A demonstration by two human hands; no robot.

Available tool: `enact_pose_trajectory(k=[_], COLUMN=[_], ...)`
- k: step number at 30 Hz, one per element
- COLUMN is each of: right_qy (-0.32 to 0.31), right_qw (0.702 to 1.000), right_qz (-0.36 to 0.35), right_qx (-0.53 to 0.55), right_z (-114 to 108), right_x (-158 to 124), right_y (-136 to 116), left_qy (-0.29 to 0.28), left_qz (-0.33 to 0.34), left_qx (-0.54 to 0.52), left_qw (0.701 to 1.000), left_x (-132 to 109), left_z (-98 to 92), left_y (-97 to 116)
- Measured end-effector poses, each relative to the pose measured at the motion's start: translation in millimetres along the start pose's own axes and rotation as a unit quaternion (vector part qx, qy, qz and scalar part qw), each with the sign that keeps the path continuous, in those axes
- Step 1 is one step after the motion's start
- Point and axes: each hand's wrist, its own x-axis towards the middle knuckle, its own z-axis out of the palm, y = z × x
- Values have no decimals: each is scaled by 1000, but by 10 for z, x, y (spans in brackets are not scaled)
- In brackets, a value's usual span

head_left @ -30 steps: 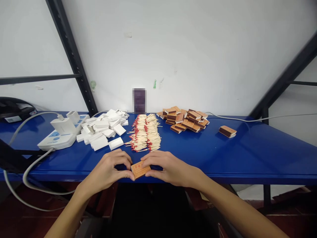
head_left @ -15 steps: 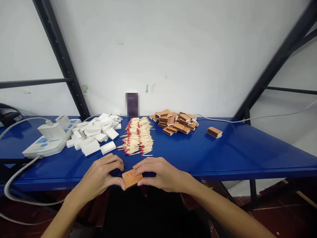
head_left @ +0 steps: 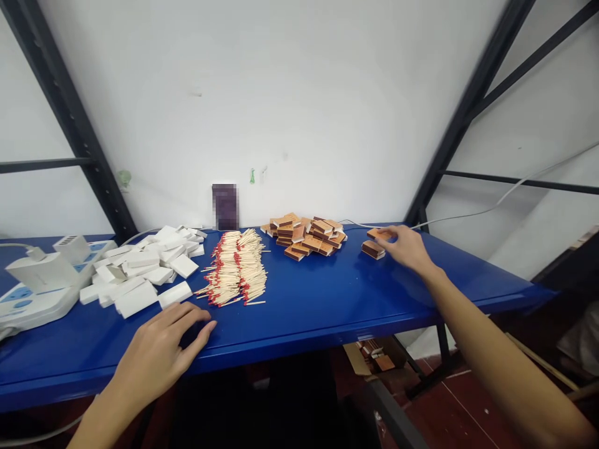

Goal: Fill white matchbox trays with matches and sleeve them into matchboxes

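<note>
My right hand [head_left: 407,246] is stretched far out to the right and grips an orange matchbox [head_left: 377,234] at its fingertips, just above a small stack of matchboxes [head_left: 373,250] on the blue table [head_left: 327,299]. My left hand [head_left: 161,346] rests flat near the front edge, fingers spread, holding nothing. A heap of red-tipped matches [head_left: 236,268] lies in the middle. White inner trays [head_left: 145,268] are piled on the left. A pile of orange matchbox sleeves [head_left: 306,234] sits behind on the right.
A white power strip with a plugged charger [head_left: 37,277] and cable lies at the far left. Black shelf struts [head_left: 70,118] rise at both sides against the white wall. A small dark blurred object [head_left: 225,206] stands at the wall. Cardboard scraps [head_left: 374,358] lie under the table.
Both hands were holding one matchbox at the front edge. My right hand has carried it far right to the small stack; my left hand has let go and lies flat. The view swung right.
</note>
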Motion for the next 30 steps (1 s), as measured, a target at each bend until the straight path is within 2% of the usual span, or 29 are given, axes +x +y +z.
enact_pose_trajectory(k=[3,6,13,18,22,27,30], right_qy=[-29,-31,-31,-17,-21,-26,-10], right_qw=[1000,999,999,998,996,994,994], right_qz=[-12,-15,-2,30,42,61,56], right_qx=[5,10,35,57,70,86,92], right_z=[164,234,269,262,248,244,261], right_x=[6,-37,-76,-100,-111,-125,-133], right_y=[82,82,136,178,172,158,188], left_qy=[11,15,-3,12,42,96,123], left_qz=[-2,-11,-35,-42,-77,-108,-96], left_qx=[10,8,-12,-23,-31,62,151], left_qw=[1000,1000,999,999,996,987,976], left_x=[-15,-29,-34,-26,-16,9,17], left_z=[11,8,-12,-34,-83,-183,-231], left_y=[-9,-17,-26,-23,-41,-143,-224])
